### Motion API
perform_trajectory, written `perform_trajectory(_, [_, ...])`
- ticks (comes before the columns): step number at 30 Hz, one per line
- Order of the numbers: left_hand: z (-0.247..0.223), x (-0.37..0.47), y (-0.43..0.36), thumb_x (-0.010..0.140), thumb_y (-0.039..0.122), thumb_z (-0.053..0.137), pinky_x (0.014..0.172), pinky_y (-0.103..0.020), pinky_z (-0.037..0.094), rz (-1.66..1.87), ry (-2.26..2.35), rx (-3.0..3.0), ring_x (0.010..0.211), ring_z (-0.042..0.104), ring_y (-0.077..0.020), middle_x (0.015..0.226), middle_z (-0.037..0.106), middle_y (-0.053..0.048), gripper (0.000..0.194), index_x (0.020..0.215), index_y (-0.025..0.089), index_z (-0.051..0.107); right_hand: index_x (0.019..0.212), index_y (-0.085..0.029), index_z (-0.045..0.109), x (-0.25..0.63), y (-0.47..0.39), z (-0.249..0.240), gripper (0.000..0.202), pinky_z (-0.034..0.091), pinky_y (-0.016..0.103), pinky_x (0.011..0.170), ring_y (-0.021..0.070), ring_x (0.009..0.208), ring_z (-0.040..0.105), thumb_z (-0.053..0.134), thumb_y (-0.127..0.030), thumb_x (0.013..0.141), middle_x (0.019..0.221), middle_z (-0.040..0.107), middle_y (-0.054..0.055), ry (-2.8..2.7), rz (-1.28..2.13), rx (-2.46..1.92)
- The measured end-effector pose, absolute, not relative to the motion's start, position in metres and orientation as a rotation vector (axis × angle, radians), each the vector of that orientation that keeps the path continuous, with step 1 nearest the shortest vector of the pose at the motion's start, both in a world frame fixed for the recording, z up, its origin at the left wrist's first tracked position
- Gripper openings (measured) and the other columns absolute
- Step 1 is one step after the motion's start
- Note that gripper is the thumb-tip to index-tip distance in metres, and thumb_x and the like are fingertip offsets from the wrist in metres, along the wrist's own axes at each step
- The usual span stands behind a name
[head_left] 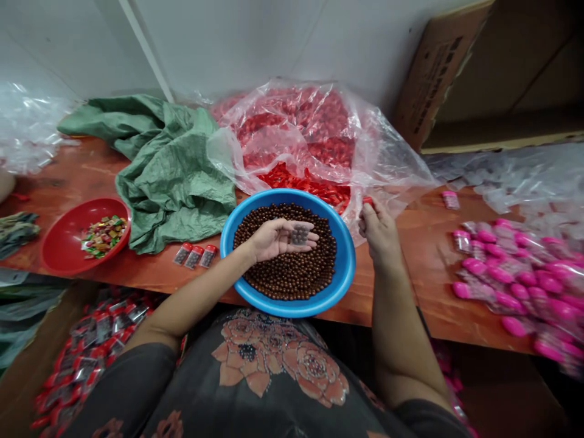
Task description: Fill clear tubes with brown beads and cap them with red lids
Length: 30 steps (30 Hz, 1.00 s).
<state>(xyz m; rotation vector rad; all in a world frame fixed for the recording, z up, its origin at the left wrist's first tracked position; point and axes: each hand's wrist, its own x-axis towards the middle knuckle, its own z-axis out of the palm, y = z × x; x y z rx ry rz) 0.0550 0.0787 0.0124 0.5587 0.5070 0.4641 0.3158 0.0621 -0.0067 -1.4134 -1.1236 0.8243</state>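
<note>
Over a blue basin [349,267] of small brown balls [292,280], my left hand [274,240] is turned palm up. A small clear container [300,235] with dark balls inside rests against its fingers, held under the thumb. My right hand [381,234] is raised just off the basin's right rim, fingers closed on a small red cap [367,201]. Behind the basin, a clear plastic bag [374,146] lies open with many red caps [310,182] in it. Several filled containers with red caps [195,255] lie on the table left of the basin.
A red bowl [59,243] of wrapped sweets [104,236] and a green cloth sack [168,176] are on the left. Pink-capped containers [524,274] are heaped at right, below a cardboard box [433,85]. Red-capped containers [91,359] fill a box below the table's front edge.
</note>
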Motion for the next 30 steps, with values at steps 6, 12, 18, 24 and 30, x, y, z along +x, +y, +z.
perform_trajectory(6, [0.01,0.047,0.061,0.076,0.012,0.06,0.096,-0.039,0.052,0.432,0.507,0.642,0.099,0.072,-0.0224,0.11,0.073,-0.016,0.042,0.118,0.009,0.065,0.117,-0.029,0.061,0.269,0.026,0.007,0.034,0.051,0.029,0.074,0.0155,0.081,0.064,0.059,-0.048,0.089,0.089,0.069,0.001,-1.231,1.051,-1.302])
perform_trajectory(12, [0.009,0.038,0.043,0.081,0.018,0.071,0.093,-0.034,0.052,0.484,0.576,0.815,0.096,0.07,-0.017,0.112,0.072,-0.013,0.043,0.124,0.015,0.064,0.109,-0.029,0.065,0.252,0.015,0.005,0.03,0.053,0.029,0.082,0.0134,0.084,0.065,0.066,-0.046,0.085,0.099,0.07,0.001,-1.193,1.236,-1.234])
perform_trajectory(18, [0.008,0.029,0.036,0.082,0.019,0.071,0.094,-0.033,0.051,0.546,0.579,0.895,0.098,0.069,-0.0167,0.116,0.07,-0.013,0.042,0.124,0.015,0.064,0.114,-0.03,0.06,0.242,0.011,0.009,0.031,0.053,0.028,0.071,0.0121,0.075,0.059,0.063,-0.043,0.087,0.102,0.066,0.001,-1.183,1.249,-1.235])
perform_trajectory(24, [0.008,0.025,0.035,0.082,0.02,0.07,0.091,-0.034,0.054,0.568,0.573,0.782,0.094,0.071,-0.0178,0.119,0.07,-0.013,0.041,0.122,0.015,0.064,0.107,-0.026,0.065,0.241,0.004,0.015,0.034,0.042,0.023,0.053,0.0099,0.061,0.051,0.069,-0.048,0.082,0.073,0.056,-0.002,-1.05,1.503,-1.18])
perform_trajectory(30, [0.003,0.019,0.038,0.08,0.02,0.06,0.092,-0.038,0.054,0.516,0.493,0.642,0.098,0.072,-0.0235,0.112,0.073,-0.016,0.041,0.12,0.013,0.066,0.108,-0.026,0.062,0.231,0.007,0.018,0.029,0.047,0.023,0.06,0.011,0.069,0.059,0.06,-0.049,0.09,0.081,0.065,-0.001,-1.22,1.325,-1.256])
